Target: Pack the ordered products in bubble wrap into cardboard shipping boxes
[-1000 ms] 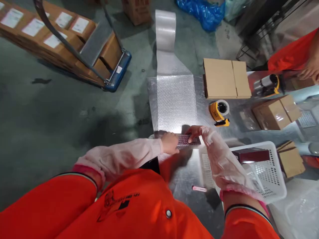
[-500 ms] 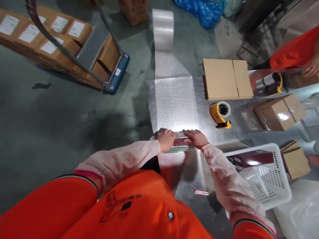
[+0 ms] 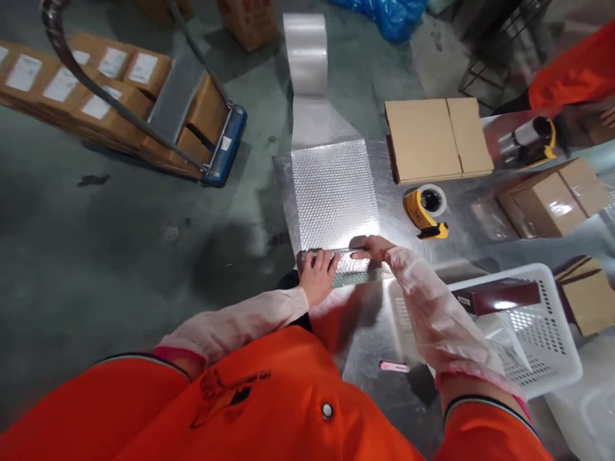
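A long sheet of bubble wrap (image 3: 334, 192) runs from a roll (image 3: 306, 54) at the far end over the metal table. At its near end lies a bubble-wrapped bundle (image 3: 354, 264), greenish along its near edge. My left hand (image 3: 319, 275) rests on the bundle's left part with its fingers spread. At the right end my right hand (image 3: 373, 248) is closed on the bundle, thumb and fingers pinching its far edge. What is inside the wrap is mostly hidden.
Right of the wrap are flat cardboard (image 3: 425, 141), a yellow tape dispenser (image 3: 425, 211), a carton (image 3: 548, 205) and a white basket (image 3: 548, 333) holding a dark red box (image 3: 504, 296). A pink cutter (image 3: 394, 366) lies nearer. A loaded trolley (image 3: 225, 147) stands left; another person's sleeve (image 3: 571, 70) shows far right.
The dark red patterned face seen between my hands is now covered by silvery wrap. My left hand has spread flatter, and my right hand has shifted to the bundle's far edge.
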`<state>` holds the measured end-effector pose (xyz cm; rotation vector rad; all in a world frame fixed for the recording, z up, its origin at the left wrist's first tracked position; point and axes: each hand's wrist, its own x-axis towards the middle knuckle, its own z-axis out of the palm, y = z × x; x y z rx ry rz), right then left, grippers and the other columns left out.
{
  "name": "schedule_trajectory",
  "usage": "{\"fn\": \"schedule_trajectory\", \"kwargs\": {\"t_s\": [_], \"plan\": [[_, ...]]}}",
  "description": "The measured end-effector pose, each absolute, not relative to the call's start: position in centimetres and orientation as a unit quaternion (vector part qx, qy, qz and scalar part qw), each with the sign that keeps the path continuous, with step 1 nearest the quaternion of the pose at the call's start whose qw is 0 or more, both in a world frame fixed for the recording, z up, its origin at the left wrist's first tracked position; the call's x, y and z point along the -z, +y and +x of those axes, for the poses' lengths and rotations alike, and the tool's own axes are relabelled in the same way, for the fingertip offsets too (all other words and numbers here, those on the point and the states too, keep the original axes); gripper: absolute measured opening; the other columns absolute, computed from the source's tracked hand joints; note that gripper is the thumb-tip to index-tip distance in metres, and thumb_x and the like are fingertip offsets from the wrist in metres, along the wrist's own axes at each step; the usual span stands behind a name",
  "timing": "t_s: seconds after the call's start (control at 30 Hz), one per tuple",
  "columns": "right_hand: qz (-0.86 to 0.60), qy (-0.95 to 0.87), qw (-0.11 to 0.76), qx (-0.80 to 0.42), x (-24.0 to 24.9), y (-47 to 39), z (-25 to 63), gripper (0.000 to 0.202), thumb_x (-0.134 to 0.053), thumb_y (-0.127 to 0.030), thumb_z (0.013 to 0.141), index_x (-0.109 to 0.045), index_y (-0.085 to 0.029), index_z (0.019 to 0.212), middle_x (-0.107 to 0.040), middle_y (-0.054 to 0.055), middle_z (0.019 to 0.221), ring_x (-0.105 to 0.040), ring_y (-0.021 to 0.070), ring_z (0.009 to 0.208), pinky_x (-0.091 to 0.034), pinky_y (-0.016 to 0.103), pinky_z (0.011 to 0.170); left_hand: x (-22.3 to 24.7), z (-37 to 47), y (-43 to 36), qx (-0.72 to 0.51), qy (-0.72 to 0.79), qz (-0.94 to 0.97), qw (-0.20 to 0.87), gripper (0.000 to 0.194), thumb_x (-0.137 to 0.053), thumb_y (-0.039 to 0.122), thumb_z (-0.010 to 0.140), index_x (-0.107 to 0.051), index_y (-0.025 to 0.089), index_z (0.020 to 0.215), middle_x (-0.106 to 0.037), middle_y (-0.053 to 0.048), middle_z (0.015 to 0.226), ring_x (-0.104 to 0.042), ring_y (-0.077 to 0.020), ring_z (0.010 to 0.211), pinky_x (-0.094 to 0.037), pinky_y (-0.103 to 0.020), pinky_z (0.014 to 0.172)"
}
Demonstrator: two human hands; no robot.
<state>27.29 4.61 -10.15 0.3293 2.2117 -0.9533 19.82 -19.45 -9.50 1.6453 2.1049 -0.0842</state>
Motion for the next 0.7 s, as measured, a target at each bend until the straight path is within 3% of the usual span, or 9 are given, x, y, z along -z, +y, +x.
{"fn": "schedule_trajectory", "kwargs": {"t_s": [0.13,0.2,0.33,0.43,0.57,0.7], "plan": [[0.103,0.841,0.386,0.364,9.5,1.9,28.3,0.042,-0.065,-0.047,0.085,-0.073,-0.017,0.114,-0.075,0.009,0.104,-0.067,0.0255,0.096,-0.048,0.033,0.085,8.4,21.2,-21.9,0.026,0.748,0.594,0.296,0.085,-0.061,0.044,0.082,-0.028,0.012,0.153,-0.032,-0.024,0.155,-0.03,-0.0406,0.14,-0.018,-0.059,0.114],[0.102,0.871,0.357,0.321,8.5,0.1,29.4,0.046,-0.067,-0.051,0.083,-0.072,-0.017,0.115,-0.072,0.013,0.11,-0.064,0.0286,0.102,-0.046,0.035,0.087,7.7,21.2,-22.5,0.011,0.741,0.587,0.324,0.09,-0.063,0.049,0.078,-0.029,0.01,0.152,-0.032,-0.025,0.155,-0.031,-0.0414,0.138,-0.019,-0.059,0.114],[0.058,0.949,0.244,0.191,5.8,-2.8,31.8,0.076,-0.069,-0.066,0.075,-0.06,-0.018,0.133,-0.062,0.017,0.132,-0.054,0.0343,0.118,-0.037,0.044,0.1,6.9,17.4,-20.1,0.0,0.728,0.555,0.403,0.098,-0.069,0.059,0.069,-0.036,0.013,0.15,-0.04,-0.022,0.148,-0.032,-0.0396,0.135,-0.03,-0.052,0.11],[0.059,0.965,0.218,0.132,5.0,-3.6,31.7,0.098,-0.081,-0.063,0.063,-0.049,-0.014,0.142,-0.051,0.022,0.143,-0.047,0.0377,0.126,-0.031,0.048,0.105,7.3,12.5,-16.4,0.036,0.678,0.528,0.509,0.085,-0.065,0.065,0.072,-0.047,0.024,0.144,-0.048,-0.014,0.141,-0.04,-0.0359,0.131,-0.037,-0.046,0.106],[0.076,0.955,0.266,0.105,6.1,-1.8,27.5,0.08,-0.082,-0.059,0.062,-0.06,-0.017,0.127,-0.063,0.021,0.126,-0.055,0.0367,0.115,-0.036,0.046,0.098,6.9,9.2,-13.7,0.054,0.654,0.542,0.524,0.075,-0.065,0.066,0.073,-0.053,0.029,0.137,-0.056,-0.008,0.134,-0.05,-0.032,0.124,-0.041,-0.039,0.102],[0.058,0.911,0.371,0.17,7.1,1.4,23.0,0.068,-0.083,-0.059,0.061,-0.066,-0.02,0.114,-0.072,0.01,0.1,-0.065,0.0304,0.097,-0.043,0.036,0.085,5.1,11.5,-14.7,0.019,0.726,0.569,0.387,0.07,-0.06,0.051,0.084,-0.043,0.016,0.142,-0.055,-0.017,0.134,-0.051,-0.0321,0.122,-0.039,-0.041,0.101]]}}
